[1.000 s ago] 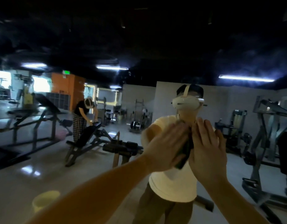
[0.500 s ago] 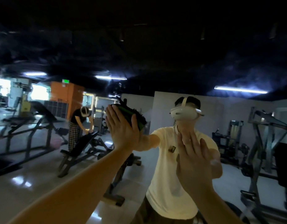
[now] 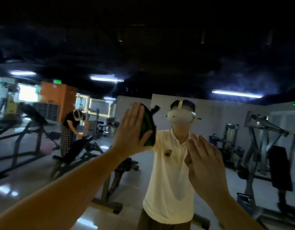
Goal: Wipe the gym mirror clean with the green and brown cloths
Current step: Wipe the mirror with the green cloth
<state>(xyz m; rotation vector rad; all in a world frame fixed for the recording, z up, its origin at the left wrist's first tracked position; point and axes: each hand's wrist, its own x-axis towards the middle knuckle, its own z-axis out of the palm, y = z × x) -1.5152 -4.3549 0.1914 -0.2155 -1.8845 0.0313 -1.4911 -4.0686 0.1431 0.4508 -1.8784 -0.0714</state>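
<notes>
The gym mirror point(image 3: 160, 63) fills the whole view and reflects the room. My left hand point(image 3: 131, 130) lies flat against the glass at centre left, its straight fingers pressing the green cloth point(image 3: 148, 128), whose dark edge sticks out to the right of the palm. My right hand point(image 3: 204, 163) is lower and to the right, palm toward the glass with straight fingers. No brown cloth shows; anything under that palm is hidden.
The mirror reflects me in a cream shirt point(image 3: 170, 180) and a white headset. It also reflects another person point(image 3: 70, 128) bent over a weight bench point(image 3: 80, 146) on the left. Gym machines point(image 3: 266, 146) appear on the right, and more benches stand on the shiny floor.
One second ago both hands met at the middle of the glass. My left hand has since swept up and left with the green cloth, while my right hand dropped lower right.
</notes>
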